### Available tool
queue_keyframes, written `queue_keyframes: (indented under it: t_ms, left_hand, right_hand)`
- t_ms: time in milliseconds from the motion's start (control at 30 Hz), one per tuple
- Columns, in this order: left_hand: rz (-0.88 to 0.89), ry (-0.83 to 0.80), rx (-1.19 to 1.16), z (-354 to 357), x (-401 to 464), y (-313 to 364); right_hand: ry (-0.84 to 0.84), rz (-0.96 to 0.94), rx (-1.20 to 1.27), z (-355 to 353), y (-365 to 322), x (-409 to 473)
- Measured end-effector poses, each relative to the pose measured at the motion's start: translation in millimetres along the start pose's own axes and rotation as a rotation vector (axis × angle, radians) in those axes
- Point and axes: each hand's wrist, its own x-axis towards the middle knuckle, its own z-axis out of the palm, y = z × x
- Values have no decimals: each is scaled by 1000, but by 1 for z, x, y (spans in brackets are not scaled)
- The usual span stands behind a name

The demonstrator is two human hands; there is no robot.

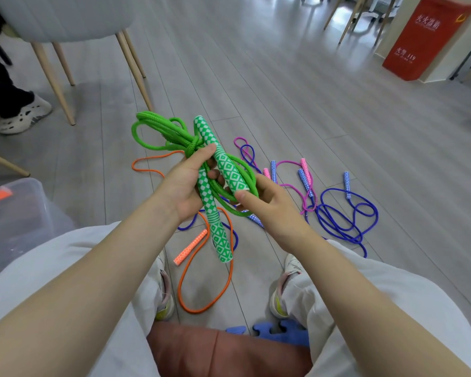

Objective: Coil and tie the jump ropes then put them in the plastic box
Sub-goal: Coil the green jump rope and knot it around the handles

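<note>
Head view, middle of the frame: left hand [186, 183] curled tight round the green jump rope [158, 131] and its two handles [223, 170], likely to keep the loops from falling loose. Right hand [264, 205] pinching a loop by one handle, maybe to tie it. Plastic box [19, 210] waiting at the left edge

Plastic box [25, 202] left of knees; loose ropes [337, 210] on floor [283, 91] ahead

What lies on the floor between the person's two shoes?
In the head view, a loop of the orange rope lies between the left shoe and the right shoe.
</note>
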Motion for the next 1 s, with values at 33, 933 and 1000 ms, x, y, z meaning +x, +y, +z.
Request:
queue_keyframes:
  t_ms: [33,933,1000]
  left_hand:
    - [18,12,5,-2,2,-2]
    - [257,38,452,6,-6,-24]
    - [232,41,406,5,-4,-21]
  right_hand:
    - [27,16,-8,0,0,1]
    - [73,251,-814,-13,21,8]
    - [88,249,-717,-12,20,9]
